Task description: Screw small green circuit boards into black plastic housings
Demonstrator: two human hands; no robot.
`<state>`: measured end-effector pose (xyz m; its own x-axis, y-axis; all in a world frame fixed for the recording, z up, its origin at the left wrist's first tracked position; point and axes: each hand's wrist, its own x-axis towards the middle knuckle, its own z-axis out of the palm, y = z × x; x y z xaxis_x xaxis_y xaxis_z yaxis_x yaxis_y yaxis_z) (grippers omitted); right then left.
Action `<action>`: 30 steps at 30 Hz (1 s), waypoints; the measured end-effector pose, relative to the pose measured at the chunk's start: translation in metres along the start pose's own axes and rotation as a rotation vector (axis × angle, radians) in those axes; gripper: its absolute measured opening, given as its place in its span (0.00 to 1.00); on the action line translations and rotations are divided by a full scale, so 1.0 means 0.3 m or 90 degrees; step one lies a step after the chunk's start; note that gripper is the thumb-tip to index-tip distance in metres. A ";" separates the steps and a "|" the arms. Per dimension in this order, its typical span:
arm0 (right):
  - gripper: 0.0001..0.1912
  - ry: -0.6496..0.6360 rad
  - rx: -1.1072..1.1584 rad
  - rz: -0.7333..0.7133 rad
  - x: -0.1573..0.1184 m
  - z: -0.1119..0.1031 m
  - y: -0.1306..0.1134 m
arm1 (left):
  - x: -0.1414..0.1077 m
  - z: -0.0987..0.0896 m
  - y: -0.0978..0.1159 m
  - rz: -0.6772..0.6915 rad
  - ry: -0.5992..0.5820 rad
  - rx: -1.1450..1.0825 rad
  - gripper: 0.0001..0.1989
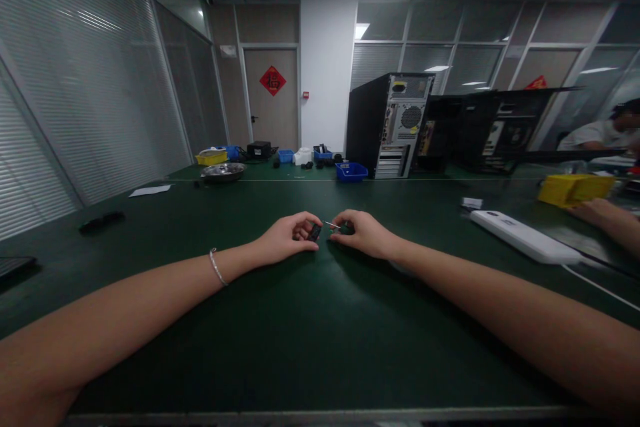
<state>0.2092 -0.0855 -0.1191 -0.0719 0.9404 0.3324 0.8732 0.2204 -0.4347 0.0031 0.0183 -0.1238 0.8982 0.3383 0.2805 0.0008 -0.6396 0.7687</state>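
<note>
Over the green table (300, 333), my left hand (285, 238) is closed on a small black part (315, 232), pinched between thumb and fingers. The part's exact kind is too small to make out. Facing it, my right hand (365, 233) grips a small screwdriver (331, 225) with a thin metal shaft, its tip pointing left towards the black part. Whether the tip touches the part I cannot tell. Most of the screwdriver's handle is hidden in my fingers. A bracelet (216, 267) circles my left wrist.
A white power strip (525, 237) lies to the right, near another person's hand (600, 213) and a yellow bin (575, 190). Towards the back stand a blue bin (351, 172), a metal bowl (223, 172) and a computer tower (390, 127). Farther left lies a paper sheet (150, 191).
</note>
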 end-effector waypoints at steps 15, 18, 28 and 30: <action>0.09 0.146 0.106 -0.110 -0.029 0.065 -0.105 | 0.000 0.014 -0.005 0.031 0.037 0.002 0.22; 0.09 0.143 0.095 -0.096 -0.027 0.069 -0.112 | -0.001 0.017 -0.004 0.027 0.039 0.004 0.21; 0.10 0.155 0.066 -0.096 -0.035 0.075 -0.119 | -0.005 0.023 -0.005 0.025 0.052 -0.029 0.19; 0.10 0.151 0.046 -0.092 -0.036 0.074 -0.123 | -0.007 0.023 0.000 0.028 0.051 -0.029 0.18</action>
<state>0.1671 -0.0981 -0.1252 -0.0712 0.8125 0.5786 0.8244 0.3745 -0.4244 0.0041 0.0128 -0.1283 0.8591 0.3660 0.3576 -0.0589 -0.6234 0.7796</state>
